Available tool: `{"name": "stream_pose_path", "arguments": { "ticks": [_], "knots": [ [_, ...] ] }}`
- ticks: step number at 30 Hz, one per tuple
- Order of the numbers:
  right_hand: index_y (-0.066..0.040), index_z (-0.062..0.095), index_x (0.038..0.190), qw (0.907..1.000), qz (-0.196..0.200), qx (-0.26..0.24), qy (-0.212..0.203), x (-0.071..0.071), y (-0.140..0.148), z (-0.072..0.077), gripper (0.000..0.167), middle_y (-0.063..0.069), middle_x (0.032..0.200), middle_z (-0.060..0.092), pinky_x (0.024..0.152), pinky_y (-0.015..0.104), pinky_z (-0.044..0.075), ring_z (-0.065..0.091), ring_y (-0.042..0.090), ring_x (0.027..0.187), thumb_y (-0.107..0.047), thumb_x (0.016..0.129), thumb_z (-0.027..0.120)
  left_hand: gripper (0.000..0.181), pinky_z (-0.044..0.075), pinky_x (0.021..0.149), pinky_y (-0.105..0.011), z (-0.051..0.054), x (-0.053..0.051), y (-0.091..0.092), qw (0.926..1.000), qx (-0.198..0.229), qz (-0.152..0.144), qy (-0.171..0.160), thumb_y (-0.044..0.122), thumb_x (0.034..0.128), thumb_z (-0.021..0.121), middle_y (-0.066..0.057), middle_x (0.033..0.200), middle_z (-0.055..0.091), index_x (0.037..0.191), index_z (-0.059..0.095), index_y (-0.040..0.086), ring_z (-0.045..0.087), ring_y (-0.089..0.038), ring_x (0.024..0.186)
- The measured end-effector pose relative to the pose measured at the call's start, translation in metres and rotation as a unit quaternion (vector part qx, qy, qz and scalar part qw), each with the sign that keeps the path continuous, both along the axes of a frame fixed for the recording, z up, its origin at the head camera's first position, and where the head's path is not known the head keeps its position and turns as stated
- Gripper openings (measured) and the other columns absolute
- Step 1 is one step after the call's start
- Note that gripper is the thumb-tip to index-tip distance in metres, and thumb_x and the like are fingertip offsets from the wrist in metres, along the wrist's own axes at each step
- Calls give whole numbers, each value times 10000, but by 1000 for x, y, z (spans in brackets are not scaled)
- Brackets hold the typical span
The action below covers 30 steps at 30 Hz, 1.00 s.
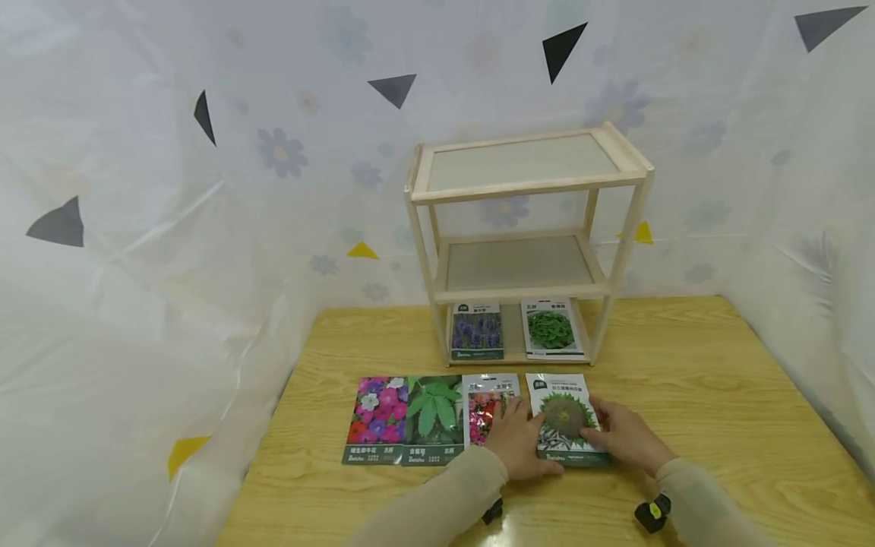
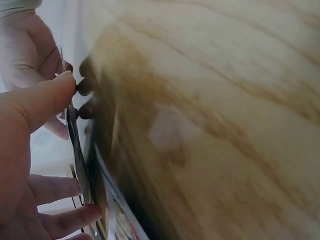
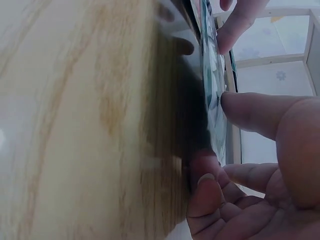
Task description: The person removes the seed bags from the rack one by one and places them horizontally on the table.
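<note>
A white seed packet (image 1: 563,414) with a round, green-fringed plant picture lies in front of the shelf, its right side slightly lifted. My right hand (image 1: 629,434) pinches that side, the thumb on the face and fingers beneath, as the right wrist view shows. My left hand (image 1: 522,448) spreads its fairly straight fingers over the neighbouring packet of red flowers (image 1: 481,418) and the left side of the white one. In the left wrist view the left thumb (image 2: 52,97) touches the packet's edge. Part of the red-flower packet is hidden under the hand.
Farther left lie a green-leaf packet (image 1: 434,414) and a pink-and-purple-flower packet (image 1: 377,414). Behind stands a three-tier wooden shelf (image 1: 522,292). Its bottom tier holds a lavender packet (image 1: 477,330) and a leafy green packet (image 1: 552,330). White sheeting (image 1: 307,228) surrounds the wooden table (image 1: 690,365).
</note>
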State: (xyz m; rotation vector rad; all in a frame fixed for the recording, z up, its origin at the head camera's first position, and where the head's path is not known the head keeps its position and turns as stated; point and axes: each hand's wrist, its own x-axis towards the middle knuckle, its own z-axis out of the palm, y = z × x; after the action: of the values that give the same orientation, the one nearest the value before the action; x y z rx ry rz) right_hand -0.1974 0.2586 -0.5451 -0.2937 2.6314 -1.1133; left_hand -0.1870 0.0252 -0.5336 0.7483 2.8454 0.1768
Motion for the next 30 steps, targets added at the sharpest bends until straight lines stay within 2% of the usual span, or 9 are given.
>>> {"name": "stream_pose_path", "arguments": {
  "ticks": [3, 7, 8, 10, 14, 16, 18, 22, 30],
  "knots": [
    [131, 366, 1404, 9999, 79, 68, 115, -1, 0, -1, 749, 321, 1285, 515, 865, 532, 492, 535, 446, 1137, -321, 899, 684, 918, 197, 1125, -559, -5, 0, 1, 9999, -74, -21, 99, 805, 730, 540, -71, 1511, 335, 1468, 408, 275, 197, -278, 1437],
    [125, 424, 1370, 9981, 115, 434, 412, -2, 0, -4, 716, 211, 1110, 576, 750, 456, 500, 570, 308, 919, -310, 878, 710, 884, 225, 1108, -578, -11, 1, 3, 9989, -245, -139, 375, 812, 720, 543, -49, 1481, 362, 1424, 469, 283, 210, -272, 1429],
    [115, 440, 1362, 9971, 94, 530, 531, -2, 1, -5, 705, 200, 1107, 564, 754, 460, 495, 561, 302, 919, -307, 872, 718, 876, 230, 1104, -582, -13, 1, 4, 9986, -262, -180, 419, 811, 720, 545, -39, 1482, 358, 1415, 478, 282, 210, -268, 1429],
    [95, 464, 1355, 9943, 79, 677, 814, -2, 1, -6, 686, 204, 1135, 540, 788, 481, 487, 553, 321, 950, -288, 855, 738, 867, 246, 1096, -584, -14, 1, 5, 9980, -303, -281, 485, 808, 726, 541, -12, 1485, 354, 1415, 476, 287, 209, -257, 1431],
    [72, 506, 1334, 9840, 255, 835, 1555, -2, -1, -8, 680, 268, 1339, 468, 926, 611, 413, 465, 469, 1189, -260, 809, 783, 834, 258, 1087, -593, -14, 2, 6, 9980, -230, -450, 391, 783, 749, 552, 31, 1505, 334, 1428, 451, 309, 213, -233, 1435],
    [73, 525, 1318, 9784, 403, 929, 1801, -3, -2, -8, 694, 273, 1350, 472, 935, 631, 393, 446, 494, 1197, -270, 782, 804, 814, 265, 1082, -595, -13, 3, 6, 9979, -202, -507, 339, 766, 761, 559, 34, 1513, 329, 1431, 445, 318, 231, -222, 1430],
    [67, 540, 1308, 9751, 501, 1080, 1868, -3, -4, -9, 705, 264, 1344, 488, 933, 633, 390, 451, 498, 1187, -298, 770, 812, 793, 265, 1083, -594, -12, 2, 5, 9979, -189, -542, 300, 748, 775, 565, 35, 1515, 328, 1432, 445, 319, 243, -214, 1425],
    [64, 540, 1312, 9751, 570, 1254, 1736, -2, -5, -9, 711, 246, 1350, 496, 943, 620, 393, 447, 487, 1196, -319, 775, 806, 746, 251, 1084, -605, -13, 1, 5, 9972, -253, -600, 369, 726, 796, 565, 42, 1509, 341, 1421, 459, 332, 246, -216, 1425],
    [63, 539, 1315, 9772, 575, 1245, 1621, -3, -10, -4, 694, 251, 1365, 483, 938, 625, 395, 436, 496, 1205, -310, 787, 795, 719, 255, 1081, -605, -16, -3, 0, 9952, -403, -601, 653, 731, 796, 560, 54, 1494, 371, 1405, 473, 360, 251, -224, 1423]
  ]
}}
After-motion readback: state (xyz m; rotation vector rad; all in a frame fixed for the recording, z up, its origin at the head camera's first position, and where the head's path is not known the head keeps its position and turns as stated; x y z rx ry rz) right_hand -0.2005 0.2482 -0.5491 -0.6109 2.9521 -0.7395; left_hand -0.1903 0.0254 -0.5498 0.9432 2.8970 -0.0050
